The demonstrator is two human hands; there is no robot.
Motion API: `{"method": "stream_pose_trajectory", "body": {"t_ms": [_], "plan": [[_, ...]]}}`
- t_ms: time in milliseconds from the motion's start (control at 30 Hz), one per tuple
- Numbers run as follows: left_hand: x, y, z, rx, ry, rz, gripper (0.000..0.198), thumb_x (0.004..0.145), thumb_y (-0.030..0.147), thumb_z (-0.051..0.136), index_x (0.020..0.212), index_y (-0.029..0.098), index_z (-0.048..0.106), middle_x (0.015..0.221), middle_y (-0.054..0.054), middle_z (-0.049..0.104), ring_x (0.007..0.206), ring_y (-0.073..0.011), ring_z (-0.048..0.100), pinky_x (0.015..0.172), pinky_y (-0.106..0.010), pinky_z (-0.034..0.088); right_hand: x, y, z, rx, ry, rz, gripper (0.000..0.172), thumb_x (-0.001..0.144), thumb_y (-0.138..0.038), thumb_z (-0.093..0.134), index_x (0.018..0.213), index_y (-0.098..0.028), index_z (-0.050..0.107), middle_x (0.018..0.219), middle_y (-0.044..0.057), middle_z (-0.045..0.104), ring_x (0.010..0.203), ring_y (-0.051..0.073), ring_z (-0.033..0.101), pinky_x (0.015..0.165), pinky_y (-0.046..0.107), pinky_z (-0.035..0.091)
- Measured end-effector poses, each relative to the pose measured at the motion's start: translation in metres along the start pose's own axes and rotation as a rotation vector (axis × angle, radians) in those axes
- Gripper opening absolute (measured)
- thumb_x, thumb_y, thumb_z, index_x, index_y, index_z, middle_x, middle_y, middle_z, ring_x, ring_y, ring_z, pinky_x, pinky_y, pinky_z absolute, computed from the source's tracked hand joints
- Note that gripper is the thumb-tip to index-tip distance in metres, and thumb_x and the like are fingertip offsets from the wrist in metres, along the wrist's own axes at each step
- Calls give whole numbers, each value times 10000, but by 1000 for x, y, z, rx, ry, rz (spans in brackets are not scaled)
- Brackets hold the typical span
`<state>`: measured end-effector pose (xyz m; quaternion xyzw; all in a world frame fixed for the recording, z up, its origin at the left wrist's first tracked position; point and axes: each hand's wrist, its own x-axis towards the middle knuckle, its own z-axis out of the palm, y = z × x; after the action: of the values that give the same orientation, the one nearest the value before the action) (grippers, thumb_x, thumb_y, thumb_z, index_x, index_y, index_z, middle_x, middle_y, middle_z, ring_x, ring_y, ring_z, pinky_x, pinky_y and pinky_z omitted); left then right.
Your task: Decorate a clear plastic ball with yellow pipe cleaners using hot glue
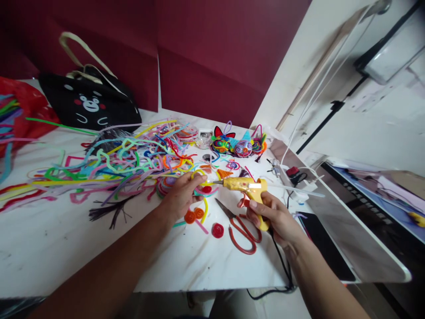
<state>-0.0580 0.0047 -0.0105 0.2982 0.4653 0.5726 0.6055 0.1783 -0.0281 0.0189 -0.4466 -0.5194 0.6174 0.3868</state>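
My right hand (270,215) grips a yellow hot glue gun (245,188), its fingers wrapped round the handle. The metal nozzle points left, at a curved yellow pipe cleaner (198,172) pinched in my left hand (182,195). Whether nozzle and pipe cleaner touch, I cannot tell. Under my left hand lie orange coiled discs (194,215) and a pink pipe cleaner piece (201,227). A red coiled disc (218,230) rests to their right. Below the glue gun, orange-handled scissors (242,235) lie with blades pointing up and left.
A tangle of coloured pipe cleaners (133,155) spreads over the left of the white table (83,261). Several finished colourful ornaments (243,148) stand at the back. A black bag (89,104) is behind left. A black phone (325,246) lies right, near the gun's cord (282,261).
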Motion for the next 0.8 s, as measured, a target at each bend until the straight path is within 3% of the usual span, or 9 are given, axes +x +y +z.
{"method": "stream_pose_trajectory", "body": {"t_ms": [233,467,567,667,733,800], "plan": [[0,0,0,-14,13,5,480,512,425,891,802,196,585,844,26,538,753,-128,514,514,-209,437,24,9,-45,-62,-21,164,382,731,-455,829,908,-161,660,561,-6,599,506,96,465,482,210,302],[1,-1,-1,9,7,23,468,530,426,882,797,201,570,869,24,532,782,-136,517,519,-209,446,37,16,-63,-306,36,227,452,702,-562,781,855,-148,685,596,17,624,505,115,506,470,234,333],[1,-3,-1,31,0,42,433,570,419,859,794,202,558,857,27,505,777,-132,508,515,-200,443,38,16,-67,-656,203,142,387,746,-519,723,910,-171,675,684,58,679,580,184,590,531,292,410],[0,-4,-1,60,-8,60,412,595,411,840,804,206,549,848,27,492,767,-131,502,505,-192,432,34,12,-60,-1067,366,-47,303,810,-436,640,936,-166,695,756,106,710,690,253,648,654,375,468],[0,-4,0,89,-6,64,413,598,414,832,810,209,544,845,25,489,760,-134,502,500,-194,433,30,8,-45,-1065,349,-202,304,829,-416,613,1000,-179,696,914,123,734,819,273,680,743,402,496],[-1,-4,1,124,-4,75,408,606,423,821,816,211,542,841,25,483,751,-134,498,496,-196,434,28,5,-22,-884,297,-337,348,811,-447,643,1060,-206,684,1077,116,720,970,272,679,811,394,520]]}}
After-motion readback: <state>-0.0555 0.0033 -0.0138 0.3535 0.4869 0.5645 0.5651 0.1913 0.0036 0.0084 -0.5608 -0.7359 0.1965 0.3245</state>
